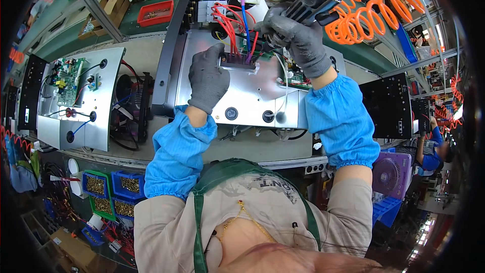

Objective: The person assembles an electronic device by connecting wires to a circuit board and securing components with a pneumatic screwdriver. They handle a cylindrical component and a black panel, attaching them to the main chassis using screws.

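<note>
My left hand (pixel 207 78), in a grey glove with a blue sleeve cover, presses down on a small black terminal block (pixel 236 60) on a silver metal panel (pixel 252 98). My right hand (pixel 298 38), also gloved, grips a black pneumatic screwdriver (pixel 310 0) whose tip points down at the green circuit board (pixel 262 50) beside the block. Red, blue and purple wires (pixel 235 23) rise from the block. An orange coiled air hose (pixel 376 7) runs from the tool to the upper right.
A second silver panel (pixel 83 101) with a green board lies to the left. Blue and green bins of brass screws (pixel 113 187) stand at the lower left, a red tray (pixel 155 12) at the back. A purple fan (pixel 391 174) and another person (pixel 432 146) are on the right.
</note>
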A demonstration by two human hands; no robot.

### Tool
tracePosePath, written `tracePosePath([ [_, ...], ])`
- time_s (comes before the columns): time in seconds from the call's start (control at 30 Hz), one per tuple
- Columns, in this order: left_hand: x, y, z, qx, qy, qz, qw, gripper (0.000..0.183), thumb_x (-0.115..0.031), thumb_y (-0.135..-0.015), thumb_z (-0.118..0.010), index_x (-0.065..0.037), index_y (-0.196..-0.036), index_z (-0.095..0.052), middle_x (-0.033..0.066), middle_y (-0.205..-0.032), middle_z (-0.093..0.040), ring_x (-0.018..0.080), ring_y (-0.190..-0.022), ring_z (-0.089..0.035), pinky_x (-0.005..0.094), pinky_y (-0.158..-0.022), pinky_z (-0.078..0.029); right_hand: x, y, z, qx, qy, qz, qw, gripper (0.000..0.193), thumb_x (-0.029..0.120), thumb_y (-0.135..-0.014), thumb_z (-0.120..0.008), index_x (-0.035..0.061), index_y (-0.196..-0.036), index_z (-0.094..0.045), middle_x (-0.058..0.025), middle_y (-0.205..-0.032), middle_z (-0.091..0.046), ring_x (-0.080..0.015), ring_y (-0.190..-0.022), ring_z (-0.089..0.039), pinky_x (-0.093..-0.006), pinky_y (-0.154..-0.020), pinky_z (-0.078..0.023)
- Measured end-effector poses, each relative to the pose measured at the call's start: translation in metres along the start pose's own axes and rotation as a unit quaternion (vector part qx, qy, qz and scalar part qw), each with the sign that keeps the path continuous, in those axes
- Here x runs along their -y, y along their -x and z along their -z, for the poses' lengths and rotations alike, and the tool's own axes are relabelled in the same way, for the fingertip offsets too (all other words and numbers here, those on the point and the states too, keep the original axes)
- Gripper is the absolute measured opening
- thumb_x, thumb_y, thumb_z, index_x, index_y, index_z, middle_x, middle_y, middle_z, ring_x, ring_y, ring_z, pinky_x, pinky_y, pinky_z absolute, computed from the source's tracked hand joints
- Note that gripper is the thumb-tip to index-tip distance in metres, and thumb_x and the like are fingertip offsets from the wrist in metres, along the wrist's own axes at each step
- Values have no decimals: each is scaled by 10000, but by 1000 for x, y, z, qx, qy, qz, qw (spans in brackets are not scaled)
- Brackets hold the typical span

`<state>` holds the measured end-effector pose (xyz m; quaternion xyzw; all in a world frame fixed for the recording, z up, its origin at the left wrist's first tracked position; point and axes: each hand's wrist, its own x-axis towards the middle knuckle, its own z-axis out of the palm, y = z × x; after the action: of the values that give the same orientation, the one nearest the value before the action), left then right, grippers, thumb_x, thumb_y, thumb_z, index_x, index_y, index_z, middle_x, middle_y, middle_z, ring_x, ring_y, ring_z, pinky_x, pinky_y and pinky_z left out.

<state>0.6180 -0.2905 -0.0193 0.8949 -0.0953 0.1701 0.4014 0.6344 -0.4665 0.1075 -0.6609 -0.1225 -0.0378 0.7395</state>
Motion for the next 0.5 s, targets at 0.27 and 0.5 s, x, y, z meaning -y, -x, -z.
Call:
tracePosePath([
  [0.27, 2, 1, -3, -11, -1, -6, 1000, 456, 14, -675, -509, -114, -1111, -544, 97, -1007, -603, 305, -1002, -516, 419, -866, -425, -3, -8, 2, 32, 24, 41, 998, 203, 121, -758, -664, -28, -884, -606, -101, -736, -625, -134, -544, -550, -235, -497, -424],
  [0.5, 1, 2, -1, -14, -10, -16, 1000, 462, 19, -666, -509, -115, -1106, -550, 99, -999, -604, 305, -997, -520, 418, -862, -427, -3, -9, -4, 58, -69, 12, 996, 298, -27, -686, -704, 17, -952, -576, -80, -790, -635, -188, -694, -650, -341, -638, -564],
])
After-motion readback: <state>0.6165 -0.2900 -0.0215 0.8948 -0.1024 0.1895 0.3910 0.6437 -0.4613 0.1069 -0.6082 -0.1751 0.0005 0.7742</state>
